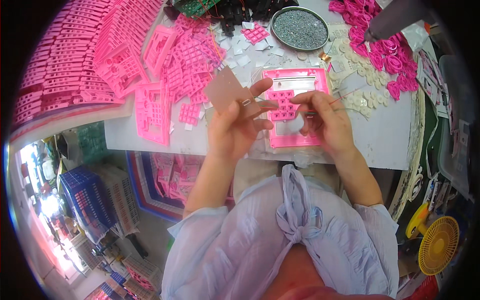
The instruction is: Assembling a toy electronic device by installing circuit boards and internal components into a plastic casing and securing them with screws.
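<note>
Centrally, a pink keypad (284,107) lay over a pink housing (295,142) on the bench (376,145). The left hand (234,131), fingers partly spread, held a tan board (225,89); the right hand (330,123) curled at the keypad's edge, its exact hold unclear. Good seating presumably required squaring the keypad before lowering the board.

1. Bare tabletop (382,140) is lying open to the right of the right hand (332,125), leaving passage along the near edge.
2. Stacked pink casings (60,55) and heaped pink keypads (192,57) are crowding the left side.
3. A round tin (300,49) is standing beyond the pink frame (295,142), narrowing the far side.
4. A dark tool (395,22) is jutting over pink cable bundles (400,65), obstructing the far right.
5. The left hand (232,130) is holding a brown board (222,90) tilted, hindering approach to the frame from the left.
</note>
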Tool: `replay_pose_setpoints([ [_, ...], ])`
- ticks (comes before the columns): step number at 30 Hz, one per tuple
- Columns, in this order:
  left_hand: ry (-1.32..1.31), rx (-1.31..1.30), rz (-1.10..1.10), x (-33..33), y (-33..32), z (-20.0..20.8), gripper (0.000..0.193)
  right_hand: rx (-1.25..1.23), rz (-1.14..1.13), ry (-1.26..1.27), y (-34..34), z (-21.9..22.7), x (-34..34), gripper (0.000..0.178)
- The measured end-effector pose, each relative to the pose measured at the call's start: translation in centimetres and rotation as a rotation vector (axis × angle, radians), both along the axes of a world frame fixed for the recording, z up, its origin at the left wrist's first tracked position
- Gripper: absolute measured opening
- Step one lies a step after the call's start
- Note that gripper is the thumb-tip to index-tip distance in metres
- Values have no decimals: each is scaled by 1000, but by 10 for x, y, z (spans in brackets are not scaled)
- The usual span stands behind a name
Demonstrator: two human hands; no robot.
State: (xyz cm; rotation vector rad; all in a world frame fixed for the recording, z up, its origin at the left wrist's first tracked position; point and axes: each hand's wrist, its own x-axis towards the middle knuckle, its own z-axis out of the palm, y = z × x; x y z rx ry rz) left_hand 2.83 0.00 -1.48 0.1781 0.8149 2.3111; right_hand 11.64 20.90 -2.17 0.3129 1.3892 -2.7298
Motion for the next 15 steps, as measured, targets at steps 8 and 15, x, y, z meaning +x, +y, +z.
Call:
replay_pose_setpoints([
  [8,60,143,-64,-5,4,-12,42,-59,2,-33,-3,-5,0,40],
  [15,45,248,-97,-6,1,-17,39,68,16,-8,-18,-4,6,40],
])
